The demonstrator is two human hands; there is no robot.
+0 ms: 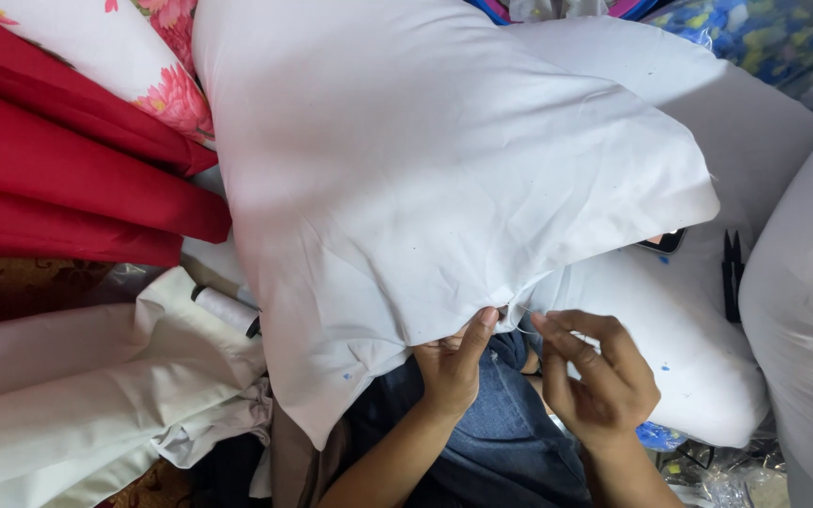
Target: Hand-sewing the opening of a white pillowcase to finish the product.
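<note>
White pillow [425,179] rests on lap, lower edge over blue jeans [505,437]. Left hand [452,362] pinches pillow edge, thumb up. Right hand [595,376] just beside, fingertips pinched together at seam; thread barely visible. Black snips [732,273] lie right.

a single head-worn view looks steeply down, close in, onto the person's lap. the left hand [452,365] and right hand [597,378] sit low in the middle, forearms entering from the bottom edge. a white pillow [425,188] fills most of the picture, probably a floor-level spot. no second view shares the scene.
</note>
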